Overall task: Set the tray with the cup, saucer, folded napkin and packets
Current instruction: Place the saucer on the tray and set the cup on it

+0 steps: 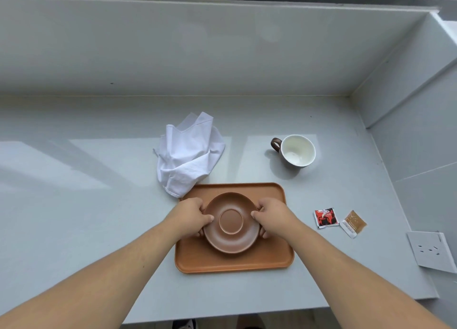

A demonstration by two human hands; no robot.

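Note:
A brown saucer (231,239) is over the middle of the orange-brown tray (277,257). My left hand (191,216) grips its left rim and my right hand (273,217) grips its right rim. I cannot tell whether the saucer rests on the tray or hangs just above it. A crumpled white napkin (188,153) lies behind the tray's left corner, touching its rim. The cup (298,150), white inside with a brown handle, stands upright at the back right. A red packet (326,218) and a tan packet (353,223) lie right of the tray.
The grey counter (86,205) ends in a wall at the back and another on the right. A white socket plate (431,252) sits at the counter's right front corner. The counter's front edge runs just below the tray.

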